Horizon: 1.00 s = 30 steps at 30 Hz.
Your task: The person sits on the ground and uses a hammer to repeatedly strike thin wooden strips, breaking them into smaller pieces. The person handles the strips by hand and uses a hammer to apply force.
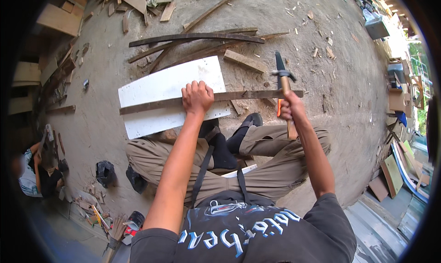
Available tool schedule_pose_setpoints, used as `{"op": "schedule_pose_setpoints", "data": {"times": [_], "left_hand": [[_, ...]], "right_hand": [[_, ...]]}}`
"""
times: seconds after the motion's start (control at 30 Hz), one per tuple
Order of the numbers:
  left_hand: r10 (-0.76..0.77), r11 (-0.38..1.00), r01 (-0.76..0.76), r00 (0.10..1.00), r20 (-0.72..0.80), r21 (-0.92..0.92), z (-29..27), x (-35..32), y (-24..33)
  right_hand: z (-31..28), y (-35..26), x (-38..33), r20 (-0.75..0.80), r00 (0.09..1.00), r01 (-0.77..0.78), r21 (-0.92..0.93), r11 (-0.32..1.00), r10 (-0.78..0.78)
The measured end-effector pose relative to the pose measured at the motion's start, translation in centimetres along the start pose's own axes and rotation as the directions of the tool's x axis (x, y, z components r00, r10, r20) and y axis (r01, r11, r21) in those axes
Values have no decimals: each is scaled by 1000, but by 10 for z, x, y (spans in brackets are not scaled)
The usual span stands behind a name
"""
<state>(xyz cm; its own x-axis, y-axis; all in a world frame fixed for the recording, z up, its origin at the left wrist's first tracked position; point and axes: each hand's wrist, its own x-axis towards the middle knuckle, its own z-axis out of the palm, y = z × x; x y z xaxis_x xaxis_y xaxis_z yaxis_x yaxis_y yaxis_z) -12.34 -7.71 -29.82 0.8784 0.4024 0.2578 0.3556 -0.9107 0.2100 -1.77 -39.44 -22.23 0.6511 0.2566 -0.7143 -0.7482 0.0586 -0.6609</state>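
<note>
My left hand (198, 98) is closed around a long, narrow wooden strip (250, 95) and presses it down across a white board (172, 83) on the ground. In my right hand (294, 107) is a claw hammer (285, 83), gripped by its wooden handle, with the head pointing away from me above the strip's right end. Behind the hammer lies what looks like a handsaw (278, 60), with a dark blade and an orange handle; the hammer and strip partly cover it. A small nail-like point stands up from the strip right of my left hand.
Dark wooden strips (197, 37) lie crossed beyond the board, beside a short wood block (245, 61). Scraps (138, 3) are heaped at the far left. Another person (39, 171) sits at the left. Boards (392, 175) lean at the right. A black bag (105, 173) rests left of my knee.
</note>
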Motion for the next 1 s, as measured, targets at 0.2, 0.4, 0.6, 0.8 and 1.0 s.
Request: {"op": "schedule_pose_setpoints", "data": {"times": [0.2, 0.4, 0.6, 0.8, 1.0], "left_hand": [[11, 1000, -11, 999, -45, 19, 0, 5, -2], [4, 1000, -4, 1000, 7, 24, -1, 2, -2], [27, 999, -27, 1000, 4, 21, 0, 1, -1], [29, 999, -29, 999, -14, 21, 1, 0, -5], [13, 999, -14, 1000, 15, 29, 1, 0, -4]], "right_hand": [[-15, -15, -5, 243, 958, -96, -218, 971, 149], [28, -10, -27, 405, 842, -221, -340, 914, 355], [2, -30, 14, 209, 978, -2, -68, 998, 17], [0, -18, -27, 292, 905, -222, -295, 929, 309], [18, -8, -4, 135, 991, 13, -220, 975, 18]]}}
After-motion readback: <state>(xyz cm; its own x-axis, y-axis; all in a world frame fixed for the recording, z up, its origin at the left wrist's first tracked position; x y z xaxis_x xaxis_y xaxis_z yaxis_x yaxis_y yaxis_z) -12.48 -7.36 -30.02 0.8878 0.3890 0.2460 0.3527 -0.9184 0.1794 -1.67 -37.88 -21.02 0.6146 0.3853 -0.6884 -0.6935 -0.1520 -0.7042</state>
